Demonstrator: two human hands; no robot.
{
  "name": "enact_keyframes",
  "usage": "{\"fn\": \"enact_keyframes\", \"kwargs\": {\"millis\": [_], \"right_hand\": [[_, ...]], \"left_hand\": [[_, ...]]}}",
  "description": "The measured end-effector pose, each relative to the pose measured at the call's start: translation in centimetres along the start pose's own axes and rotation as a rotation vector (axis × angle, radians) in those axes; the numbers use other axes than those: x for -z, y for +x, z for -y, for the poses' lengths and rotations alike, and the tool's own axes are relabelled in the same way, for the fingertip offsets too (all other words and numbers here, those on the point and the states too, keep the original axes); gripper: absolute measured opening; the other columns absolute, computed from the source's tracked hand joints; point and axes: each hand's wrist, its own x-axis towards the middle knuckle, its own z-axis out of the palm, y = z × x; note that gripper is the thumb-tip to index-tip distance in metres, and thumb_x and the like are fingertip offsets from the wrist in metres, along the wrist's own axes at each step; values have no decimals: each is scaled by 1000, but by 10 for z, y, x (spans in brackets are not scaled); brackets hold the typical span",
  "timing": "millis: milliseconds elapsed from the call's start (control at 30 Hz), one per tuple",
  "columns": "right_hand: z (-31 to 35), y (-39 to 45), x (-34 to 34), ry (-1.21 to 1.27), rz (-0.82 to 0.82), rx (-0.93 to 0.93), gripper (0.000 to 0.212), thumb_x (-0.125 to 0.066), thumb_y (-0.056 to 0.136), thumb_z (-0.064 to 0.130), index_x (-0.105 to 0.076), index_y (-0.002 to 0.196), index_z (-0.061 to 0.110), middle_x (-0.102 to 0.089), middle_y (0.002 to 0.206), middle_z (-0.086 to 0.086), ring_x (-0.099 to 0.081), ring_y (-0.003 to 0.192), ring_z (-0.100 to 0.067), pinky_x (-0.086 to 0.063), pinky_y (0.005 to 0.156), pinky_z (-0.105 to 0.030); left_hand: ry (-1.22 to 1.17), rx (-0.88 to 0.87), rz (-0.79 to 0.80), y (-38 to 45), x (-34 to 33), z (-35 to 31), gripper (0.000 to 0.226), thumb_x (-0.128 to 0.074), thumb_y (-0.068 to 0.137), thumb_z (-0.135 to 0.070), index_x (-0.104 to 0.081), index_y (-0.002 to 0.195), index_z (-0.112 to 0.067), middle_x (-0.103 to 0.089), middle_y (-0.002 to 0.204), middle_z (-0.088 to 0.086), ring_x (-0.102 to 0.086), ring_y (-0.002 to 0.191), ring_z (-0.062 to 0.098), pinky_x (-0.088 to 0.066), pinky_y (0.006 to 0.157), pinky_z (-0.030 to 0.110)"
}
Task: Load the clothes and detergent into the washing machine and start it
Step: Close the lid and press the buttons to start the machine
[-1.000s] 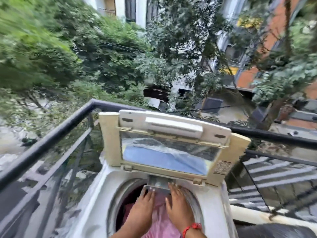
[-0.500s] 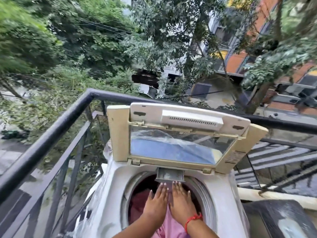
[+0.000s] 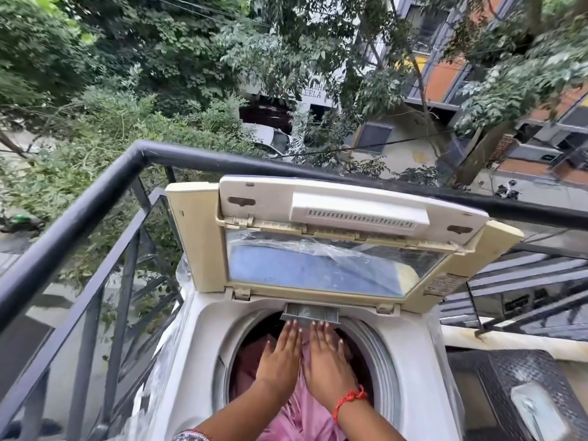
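A white top-loading washing machine [image 3: 194, 351] stands on a balcony with its cream lid [image 3: 337, 237] raised upright. Pink and maroon clothes [image 3: 302, 412] fill the round drum opening. My left hand [image 3: 281, 354] and my right hand [image 3: 327, 358] lie side by side, palms down with straight fingers, pressing on the clothes inside the drum. Their fingertips reach a small grey compartment [image 3: 310, 311] at the drum's back rim. A red thread band circles my right wrist. No detergent container is in view.
A black metal railing [image 3: 95, 198] runs around the machine on the left and behind it. A dark patterned object [image 3: 521, 396] sits to the right of the machine. Trees, a street and buildings lie below the balcony.
The view has tilted down and drawn closer to the machine. Both hands stay flat on the clothes and have slid a little toward the back of the drum.
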Motion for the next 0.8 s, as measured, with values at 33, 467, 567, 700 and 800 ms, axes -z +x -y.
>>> {"fn": "enact_keyframes", "kwargs": {"millis": [33,467,567,700,800], "right_hand": [[0,1,-2,-41,-15,-11,70,-38,95,32,-8,152,5,1,157,-7,-4,148,-24,-13,116,-52],[-9,-1,-25,-82,-62,-50,70,-66,65,38,-62,125,3,-61,130,-13,-57,122,-22,-46,94,-47],[-11,3,-22,-61,-101,-70,73,-76,58,36,-64,122,3,-63,127,-12,-60,119,-22,-50,90,-49],[-16,8,-18,-58,-132,-60,73,-80,57,37,-64,121,4,-64,126,-11,-61,118,-22,-54,87,-48],[-17,9,-20,-61,-128,-47,73,-78,61,40,-63,123,4,-63,127,-11,-60,119,-22,-51,90,-47]], "left_hand": [[3,3,0,2,-1,-1,67,-29,98,-9,12,151,-5,20,160,9,20,146,22,-14,119,46],[-21,20,-69,3,-19,-17,67,-27,101,-15,21,146,-6,27,157,9,34,134,18,-28,114,43],[-21,19,-64,5,-15,-19,69,-28,100,-15,27,140,-4,28,157,9,34,134,20,-28,114,43],[-8,18,-40,10,-12,-18,66,-26,102,-17,29,138,-5,29,156,9,35,133,20,-25,115,44],[-2,20,-29,13,-13,-17,67,-26,102,-18,25,143,-6,28,157,8,34,135,19,-24,116,43]]}}
